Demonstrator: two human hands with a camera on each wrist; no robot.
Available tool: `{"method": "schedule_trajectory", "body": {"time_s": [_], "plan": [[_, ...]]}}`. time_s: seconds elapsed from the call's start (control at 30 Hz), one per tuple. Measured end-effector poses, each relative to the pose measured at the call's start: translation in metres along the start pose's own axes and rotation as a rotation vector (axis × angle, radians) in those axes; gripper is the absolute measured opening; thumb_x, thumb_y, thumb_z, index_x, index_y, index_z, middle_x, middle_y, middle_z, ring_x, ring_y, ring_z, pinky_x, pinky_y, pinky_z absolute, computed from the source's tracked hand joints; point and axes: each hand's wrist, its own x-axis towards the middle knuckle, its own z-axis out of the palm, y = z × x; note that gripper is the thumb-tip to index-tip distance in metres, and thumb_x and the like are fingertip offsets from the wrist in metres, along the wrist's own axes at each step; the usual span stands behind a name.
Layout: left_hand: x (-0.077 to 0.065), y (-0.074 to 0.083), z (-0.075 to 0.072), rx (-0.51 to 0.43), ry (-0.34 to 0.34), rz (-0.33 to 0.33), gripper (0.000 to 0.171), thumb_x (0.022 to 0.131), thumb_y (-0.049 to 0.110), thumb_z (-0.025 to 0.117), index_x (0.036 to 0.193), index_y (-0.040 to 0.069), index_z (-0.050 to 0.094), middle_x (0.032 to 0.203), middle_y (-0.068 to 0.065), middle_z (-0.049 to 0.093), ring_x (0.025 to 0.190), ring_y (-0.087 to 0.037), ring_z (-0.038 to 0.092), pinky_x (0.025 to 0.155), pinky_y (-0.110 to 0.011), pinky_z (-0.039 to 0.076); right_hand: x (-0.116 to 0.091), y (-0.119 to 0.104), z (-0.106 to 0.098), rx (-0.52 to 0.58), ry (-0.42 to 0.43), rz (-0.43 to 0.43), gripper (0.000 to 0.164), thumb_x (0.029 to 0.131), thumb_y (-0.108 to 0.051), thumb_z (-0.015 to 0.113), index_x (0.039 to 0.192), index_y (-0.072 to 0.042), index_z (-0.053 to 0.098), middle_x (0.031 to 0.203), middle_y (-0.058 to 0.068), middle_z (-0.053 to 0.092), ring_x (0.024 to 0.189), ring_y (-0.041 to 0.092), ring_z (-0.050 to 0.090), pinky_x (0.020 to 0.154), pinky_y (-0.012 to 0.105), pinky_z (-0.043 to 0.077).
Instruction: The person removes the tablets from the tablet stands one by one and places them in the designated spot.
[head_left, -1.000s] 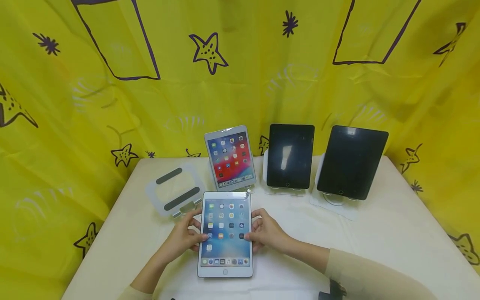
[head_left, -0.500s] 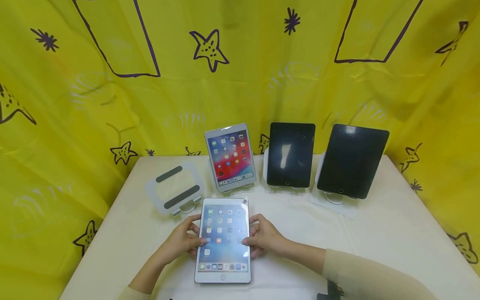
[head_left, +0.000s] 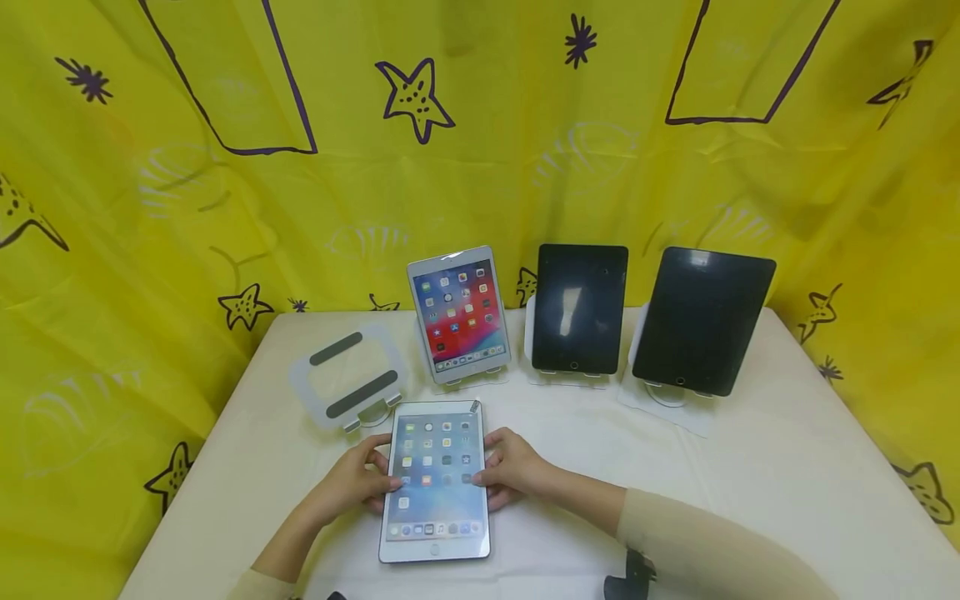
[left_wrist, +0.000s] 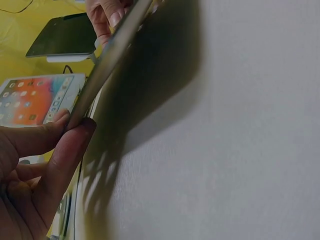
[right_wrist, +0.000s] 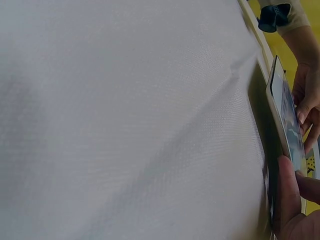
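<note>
A white-framed tablet (head_left: pixel 437 512) with a lit blue home screen is held by both hands above the table, its shadow falling below it in the left wrist view. My left hand (head_left: pixel 352 479) grips its left edge, thumb on the glass and fingers behind. On the opposite edge my right hand (head_left: pixel 513 468) pinches it the same way. In the left wrist view the tablet (left_wrist: pixel 107 62) shows edge-on between thumb and fingers. A vacant white stand (head_left: pixel 352 379) with two dark grey pads is just beyond the left hand.
Behind stand a white tablet (head_left: pixel 461 312) with a red and blue screen, a black tablet (head_left: pixel 577 333), and another black tablet (head_left: pixel 701 333), each propped on a stand. A white cloth covers the table (head_left: pixel 795 483). A yellow patterned curtain (head_left: pixel 480 167) hangs around it.
Both hands have shifted the tablet slightly left and a little toward the person, keeping their grip. The stands and the propped tablets have stayed in place.
</note>
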Motion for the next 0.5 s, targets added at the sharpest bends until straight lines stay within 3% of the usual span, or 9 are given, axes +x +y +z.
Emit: {"method": "schedule_trajectory", "body": {"time_s": [0.23, 0.5], "plan": [[0.005, -0.008, -0.007, -0.005, 0.046, -0.025, 0.08, 0.075, 0.004, 0.077, 0.14, -0.012, 0.033, 0.087, -0.011, 0.051, 0.063, -0.016, 0.061, 0.05, -0.033, 0.056, 0.008, -0.004, 0.006, 0.001, 0.016, -0.002, 0.057, 0.076, 0.008, 0.071, 0.122, 0.006, 0.038, 0.081, 0.015, 0.057, 0.052, 0.017, 0.062, 0.049, 0.035, 0.056], [0.006, -0.014, -0.011, -0.025, 0.032, -0.036, 0.079, 0.077, 0.001, 0.074, 0.14, -0.013, 0.03, 0.088, -0.011, 0.051, 0.065, -0.016, 0.06, 0.051, -0.032, 0.056, 0.012, -0.006, 0.01, -0.017, 0.028, 0.001, 0.055, 0.075, 0.008, 0.073, 0.119, 0.005, 0.042, 0.078, 0.014, 0.057, 0.049, 0.016, 0.061, 0.049, 0.034, 0.056]]}}
